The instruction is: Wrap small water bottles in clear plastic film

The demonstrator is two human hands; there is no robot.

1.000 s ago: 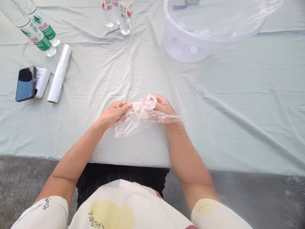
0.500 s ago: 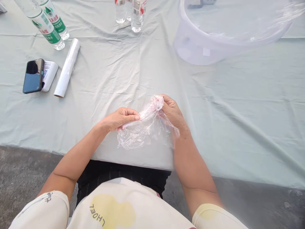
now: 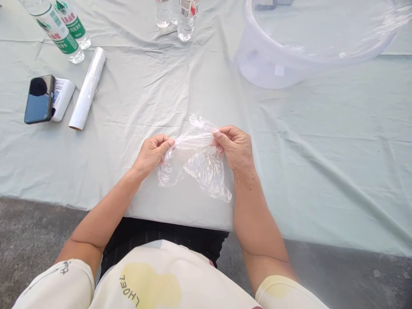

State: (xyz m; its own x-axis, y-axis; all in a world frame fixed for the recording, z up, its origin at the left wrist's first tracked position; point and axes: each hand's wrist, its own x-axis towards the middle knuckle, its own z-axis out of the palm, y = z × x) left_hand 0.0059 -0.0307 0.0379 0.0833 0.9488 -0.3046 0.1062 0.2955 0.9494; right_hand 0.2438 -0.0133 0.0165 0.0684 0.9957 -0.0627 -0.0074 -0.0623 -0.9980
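A crumpled piece of clear plastic film (image 3: 206, 169) stretches between my two hands, above the front of the cloth-covered table. My left hand (image 3: 153, 151) pinches its left end between thumb and fingers. At the other end, my right hand (image 3: 236, 146) grips it the same way. The stretch between the hands is gathered into tight folds, while loose crinkled parts hang below and one tuft sticks up near the right hand. Whether the film is a sheet or a bag, I cannot tell.
On the left lie a roll of cling film (image 3: 87, 88), a phone (image 3: 39, 101) and a white box (image 3: 62, 98) partly under it. Water bottles (image 3: 64, 38) stand behind them, with more bottles (image 3: 186, 21) at the back middle. A large translucent tub (image 3: 264, 68) occupies the back right.
My hands have moved apart and slightly up, drawing the film out between them. The bunched part by my right hand has spread, and a loose flap now hangs down.
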